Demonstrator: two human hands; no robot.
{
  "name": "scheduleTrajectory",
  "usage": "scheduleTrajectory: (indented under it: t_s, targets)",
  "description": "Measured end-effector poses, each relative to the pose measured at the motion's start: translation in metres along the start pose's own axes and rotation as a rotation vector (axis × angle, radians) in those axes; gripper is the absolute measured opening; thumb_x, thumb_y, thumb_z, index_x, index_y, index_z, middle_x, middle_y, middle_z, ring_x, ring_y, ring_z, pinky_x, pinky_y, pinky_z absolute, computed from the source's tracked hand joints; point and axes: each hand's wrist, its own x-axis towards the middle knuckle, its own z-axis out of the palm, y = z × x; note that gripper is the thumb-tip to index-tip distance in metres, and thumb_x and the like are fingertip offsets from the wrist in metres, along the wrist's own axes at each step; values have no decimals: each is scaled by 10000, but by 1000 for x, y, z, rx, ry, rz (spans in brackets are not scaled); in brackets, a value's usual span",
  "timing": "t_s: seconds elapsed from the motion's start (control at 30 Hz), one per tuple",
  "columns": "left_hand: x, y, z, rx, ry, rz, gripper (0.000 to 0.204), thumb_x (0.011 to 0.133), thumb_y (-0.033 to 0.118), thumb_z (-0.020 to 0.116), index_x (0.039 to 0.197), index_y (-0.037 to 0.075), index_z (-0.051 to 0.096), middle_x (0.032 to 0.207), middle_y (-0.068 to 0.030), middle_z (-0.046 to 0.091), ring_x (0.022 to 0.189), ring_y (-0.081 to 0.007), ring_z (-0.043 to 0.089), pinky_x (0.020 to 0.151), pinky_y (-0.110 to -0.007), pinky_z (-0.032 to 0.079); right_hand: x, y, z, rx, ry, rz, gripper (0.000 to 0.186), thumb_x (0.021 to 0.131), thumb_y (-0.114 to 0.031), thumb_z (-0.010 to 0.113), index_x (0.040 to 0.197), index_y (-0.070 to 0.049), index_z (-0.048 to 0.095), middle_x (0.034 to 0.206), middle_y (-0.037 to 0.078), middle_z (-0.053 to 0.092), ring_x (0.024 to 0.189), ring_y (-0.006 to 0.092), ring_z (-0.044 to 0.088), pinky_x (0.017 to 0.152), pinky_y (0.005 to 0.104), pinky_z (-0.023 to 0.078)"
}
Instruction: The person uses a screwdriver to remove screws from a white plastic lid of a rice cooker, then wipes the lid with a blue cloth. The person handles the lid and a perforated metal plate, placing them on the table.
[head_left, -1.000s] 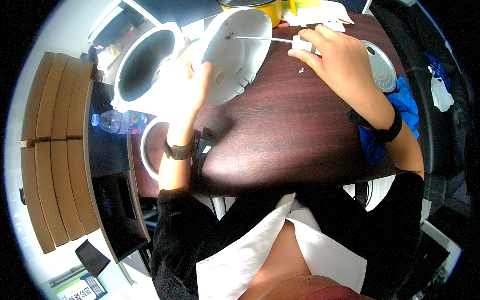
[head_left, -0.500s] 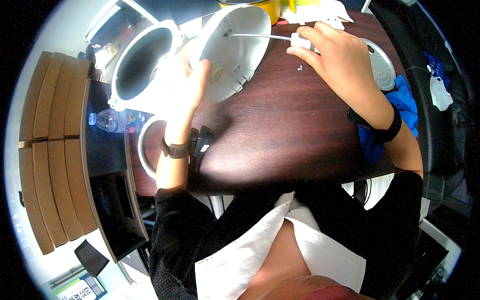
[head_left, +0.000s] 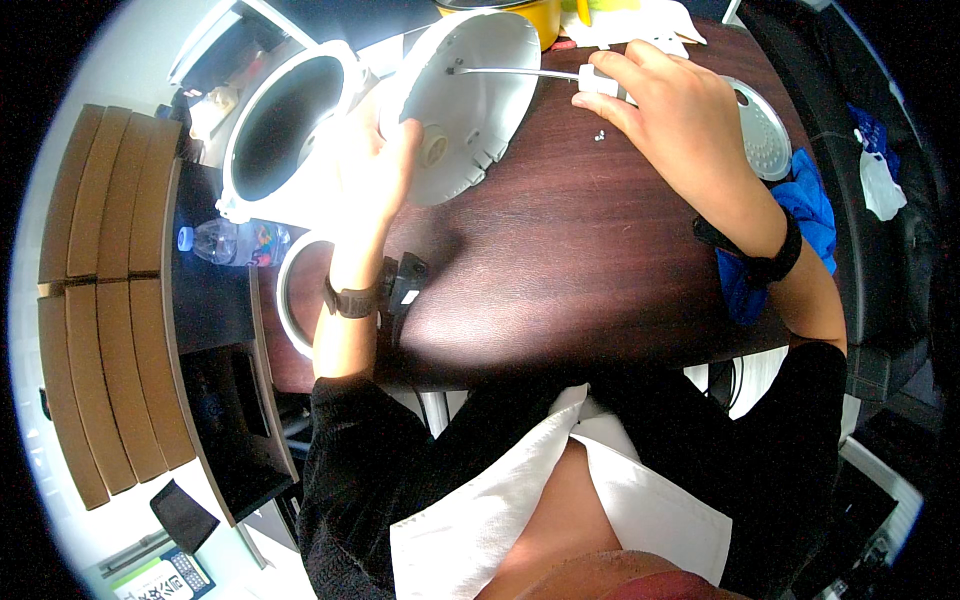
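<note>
My left hand (head_left: 385,165) grips the near-left rim of a white bowl-shaped plastic cover (head_left: 500,100), which is tilted with its hollow side to the right. Bright glare washes out part of that hand. Between the thumb and fingers of my right hand (head_left: 665,100) is the white handle of a screwdriver (head_left: 525,71). Its long shaft reaches left into the cover, and the tip meets a small dark spot on the inner wall. A few small screws (head_left: 600,135) lie on the table below the screwdriver. Left of the cover stands a white appliance body (head_left: 232,185) with a wide dark round opening.
On the brown table (head_left: 560,260) lie a white ring (head_left: 287,290), a black plug with cord (head_left: 408,280), a perforated metal disc (head_left: 768,140) and a blue cloth (head_left: 805,210). A yellow container (head_left: 545,22) stands at the back. At left are a plastic bottle (head_left: 225,242) and brown boxes (head_left: 110,200).
</note>
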Motion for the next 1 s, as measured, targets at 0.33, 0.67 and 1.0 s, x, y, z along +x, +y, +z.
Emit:
scheduleTrajectory:
  t_s: [0.33, 0.67, 1.0]
  targets:
    - [0, 1, -3, 63, -54, 83, 349, 719, 83, 508, 1033, -23, 616, 855, -162, 652, 787, -206, 616, 751, -321, 477, 10, 15, -3, -68, 51, -111, 326, 754, -371, 687, 952, -114, 660, 765, 43, 591, 660, 220, 610, 589, 315, 487]
    - [-1, 3, -1, 56, -31, 117, 347, 703, 80, 509, 1016, -31, 613, 822, -156, 654, 748, -193, 611, 730, -310, 477, 11, 31, 16, 141, 29, -166, 323, 762, -353, 695, 942, -85, 670, 858, 66, 654, 733, 246, 632, 643, 337, 493]
    - [0, 0, 0, 33, -22, 112, 345, 694, 63, 504, 1006, -35, 615, 804, -142, 650, 724, -172, 592, 715, -302, 473, 1, 38, 43, 442, -71, 50, 342, 779, -390, 687, 919, -78, 697, 802, 121, 665, 738, 293, 643, 663, 380, 496]
